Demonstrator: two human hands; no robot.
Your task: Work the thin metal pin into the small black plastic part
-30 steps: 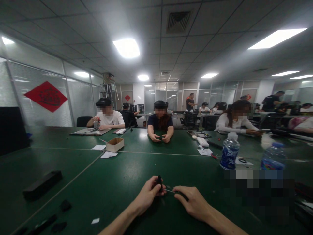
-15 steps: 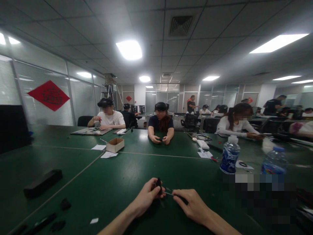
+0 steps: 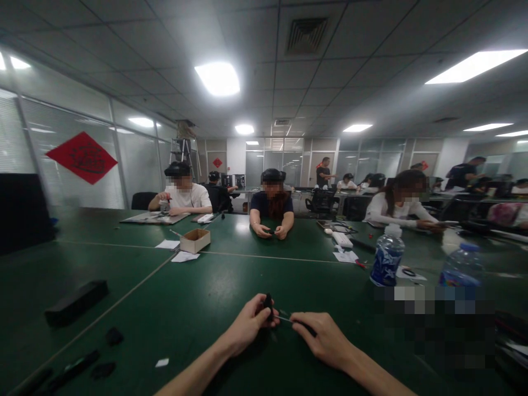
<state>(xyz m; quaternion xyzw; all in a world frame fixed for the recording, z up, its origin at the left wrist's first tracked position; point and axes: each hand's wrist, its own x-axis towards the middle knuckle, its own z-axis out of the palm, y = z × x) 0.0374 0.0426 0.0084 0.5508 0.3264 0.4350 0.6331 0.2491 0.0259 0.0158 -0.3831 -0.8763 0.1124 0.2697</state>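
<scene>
Over the green table point(image 3: 193, 308), my left hand point(image 3: 247, 324) is closed around a small black part point(image 3: 268, 303) held upright between thumb and fingers. My right hand point(image 3: 324, 338) pinches a thin tool with a dark handle and metal shaft point(image 3: 289, 320), its tip pointing left at the black part. The two hands are close together, a little above the tabletop. What the black part is I cannot make out.
A black bar point(image 3: 76, 301) and small black pieces point(image 3: 113, 336) lie at left. A cardboard box point(image 3: 197, 240) sits mid-table. Two water bottles point(image 3: 386, 257) stand at right beside a blurred patch. Three people sit across the table, others work further back.
The view has shifted slightly. Both hands keep the same grip and stay together, almost in the same spot.
</scene>
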